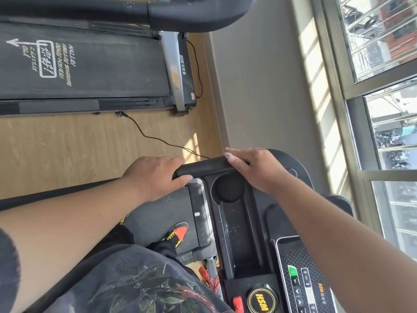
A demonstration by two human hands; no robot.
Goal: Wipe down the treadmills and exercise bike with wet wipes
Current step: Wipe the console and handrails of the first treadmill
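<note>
I stand on a black treadmill whose console (246,224) fills the lower right. My left hand (155,175) grips its padded black handrail (203,166), thumb under the bar and fingers over the top. My right hand (257,169) lies over the far end of the same handrail where it meets the console, fingers fairly straight and pointing left. No wet wipe shows in either hand. A second treadmill (90,64) with white lettering on its belt lies across the upper left.
A round cup holder (229,188) sits just below my right hand. The button panel (302,285) and a red safety key (237,302) are at the bottom. A thin black cable (158,139) crosses the wooden floor. A grey wall (259,86) and a window (383,109) lie to the right.
</note>
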